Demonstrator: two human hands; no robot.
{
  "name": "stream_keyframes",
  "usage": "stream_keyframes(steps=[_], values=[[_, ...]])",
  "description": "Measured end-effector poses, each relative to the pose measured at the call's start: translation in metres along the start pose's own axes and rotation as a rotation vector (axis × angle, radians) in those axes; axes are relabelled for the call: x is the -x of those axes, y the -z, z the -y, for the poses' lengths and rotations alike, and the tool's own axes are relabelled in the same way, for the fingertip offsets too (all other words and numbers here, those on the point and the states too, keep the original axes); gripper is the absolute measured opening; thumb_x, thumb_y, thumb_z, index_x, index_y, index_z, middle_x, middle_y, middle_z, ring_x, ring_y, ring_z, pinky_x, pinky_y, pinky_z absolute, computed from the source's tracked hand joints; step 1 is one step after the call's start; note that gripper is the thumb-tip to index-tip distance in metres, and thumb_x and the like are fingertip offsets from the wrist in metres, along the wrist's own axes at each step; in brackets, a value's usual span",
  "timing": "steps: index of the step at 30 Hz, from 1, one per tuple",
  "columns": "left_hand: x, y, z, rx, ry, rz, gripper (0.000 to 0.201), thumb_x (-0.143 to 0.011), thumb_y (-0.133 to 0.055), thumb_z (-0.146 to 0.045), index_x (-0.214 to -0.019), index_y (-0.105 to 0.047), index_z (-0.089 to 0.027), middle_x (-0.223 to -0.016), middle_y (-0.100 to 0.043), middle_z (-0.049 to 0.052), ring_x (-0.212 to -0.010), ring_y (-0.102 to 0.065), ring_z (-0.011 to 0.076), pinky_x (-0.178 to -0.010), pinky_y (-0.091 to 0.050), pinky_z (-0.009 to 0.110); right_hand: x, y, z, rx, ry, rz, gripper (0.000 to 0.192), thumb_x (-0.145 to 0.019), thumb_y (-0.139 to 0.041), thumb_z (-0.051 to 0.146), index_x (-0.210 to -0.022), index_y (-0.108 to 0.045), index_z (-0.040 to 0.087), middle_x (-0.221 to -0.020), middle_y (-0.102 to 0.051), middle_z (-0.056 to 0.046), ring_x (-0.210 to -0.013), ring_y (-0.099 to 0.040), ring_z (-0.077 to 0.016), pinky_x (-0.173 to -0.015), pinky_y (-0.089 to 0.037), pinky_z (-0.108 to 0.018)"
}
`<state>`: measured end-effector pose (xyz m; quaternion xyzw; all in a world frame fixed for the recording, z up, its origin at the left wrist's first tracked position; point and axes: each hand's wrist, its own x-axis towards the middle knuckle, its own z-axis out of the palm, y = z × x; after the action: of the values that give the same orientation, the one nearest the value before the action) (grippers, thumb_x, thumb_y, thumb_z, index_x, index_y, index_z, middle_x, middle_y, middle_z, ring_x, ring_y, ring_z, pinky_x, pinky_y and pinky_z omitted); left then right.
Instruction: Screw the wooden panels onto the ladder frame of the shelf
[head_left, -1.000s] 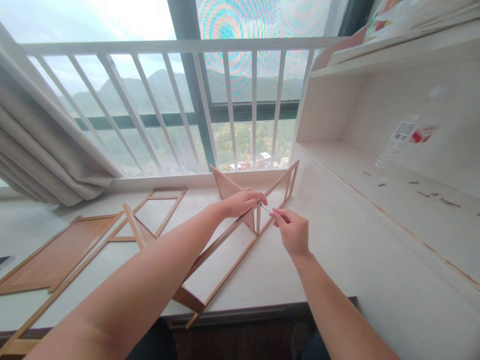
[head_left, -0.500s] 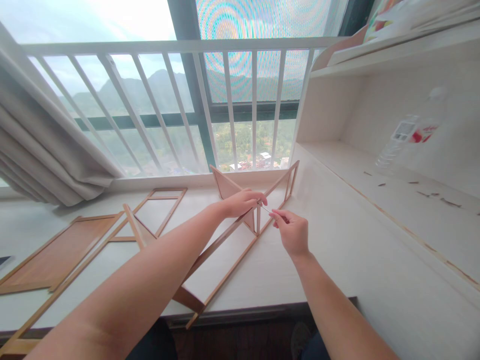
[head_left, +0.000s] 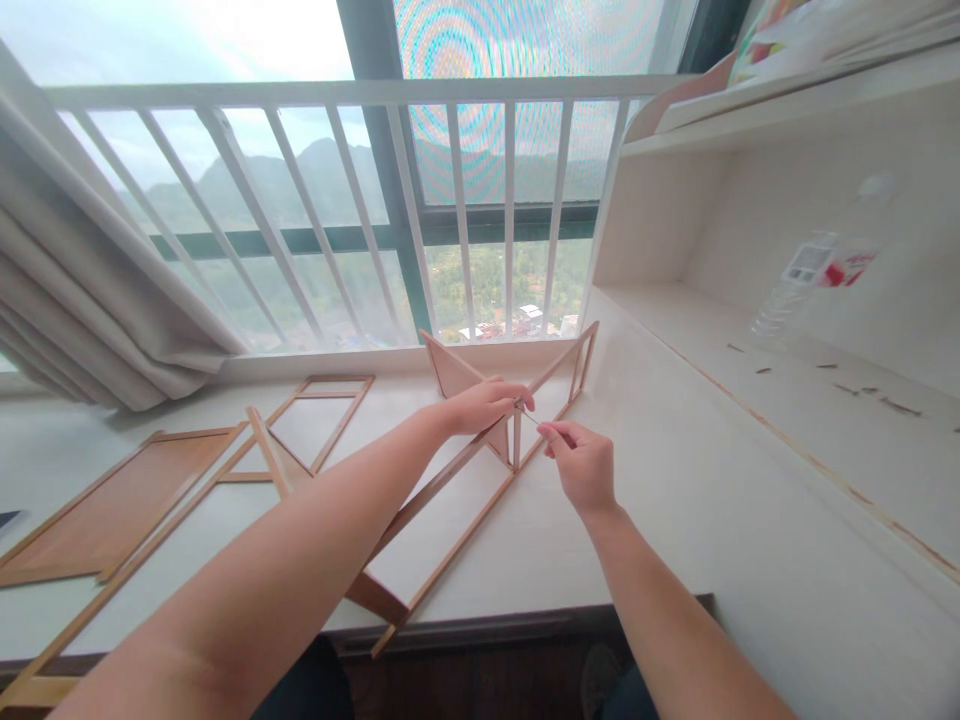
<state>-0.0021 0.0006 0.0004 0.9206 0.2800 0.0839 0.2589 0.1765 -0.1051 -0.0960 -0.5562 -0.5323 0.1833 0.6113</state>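
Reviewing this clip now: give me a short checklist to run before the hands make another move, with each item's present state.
1. Left hand on the wooden frame: ok, its fingers are at the upper rail.
2. Right hand has the thin rod: ok, pinched at the near end.
3. Rod's far end seated in the frame: cannot tell, too small beside the left fingers.
4. Frame wholly within the white surface: not ok, one lower end pokes past the near edge.
5. Plastic bottle away from the hands: ok, on the shelf at the right.
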Motion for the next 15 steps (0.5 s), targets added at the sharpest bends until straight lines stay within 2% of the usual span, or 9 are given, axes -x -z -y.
stream_keyframes(steps=[15], values=[[0.0003,-0.0005,-0.0017,0.008,0.009,-0.004,0.037,-0.094,-0.036,-0.026,-0.114,-0.066,-0.027,-0.115,-0.067,0.001,-0.121,-0.052,0.0224,-0.11,-0.038,0.038,0.0035,-0.0024,0.0053,-0.007,-0.004,0.037,0.034,-0.09,-0.066,0.048,-0.075,-0.075,0.019,-0.056,-0.066,0.0,-0.053,-0.061,-0.0164,-0.06,-0.047,-0.028]])
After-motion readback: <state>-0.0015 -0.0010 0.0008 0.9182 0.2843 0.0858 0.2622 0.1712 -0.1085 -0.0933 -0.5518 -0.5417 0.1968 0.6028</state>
